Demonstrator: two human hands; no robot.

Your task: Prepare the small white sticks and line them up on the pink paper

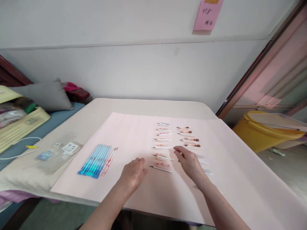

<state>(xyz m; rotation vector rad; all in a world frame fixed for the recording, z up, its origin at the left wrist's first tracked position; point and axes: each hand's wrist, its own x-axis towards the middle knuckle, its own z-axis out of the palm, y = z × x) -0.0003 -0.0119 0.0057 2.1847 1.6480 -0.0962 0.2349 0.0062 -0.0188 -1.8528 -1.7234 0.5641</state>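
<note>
My left hand (133, 174) is low over the pale pink sheet (134, 134), left of the middle column, its fingers curled inward. Whether anything is in them is hidden. Nearest to it lies a slim white pen refill (160, 169) with a dark tip. My right hand (188, 159) sits between the two columns, thumb and forefinger pinched; what they may hold cannot be made out. Several refills and clear, red-printed pen barrels (161, 164) make up the middle column. In the right column are refills beside barrels with brown ends (193, 139); its nearer pieces are partly covered by my right hand.
Several blue pens (96, 159) lie side by side at left, beside clear red-patterned pens (109, 161). Further left are clear plastic packaging (62, 150) and a white cable (21, 140). A grey cushion (45, 95) and yellow bin (259, 131) flank the table; a wall stands behind.
</note>
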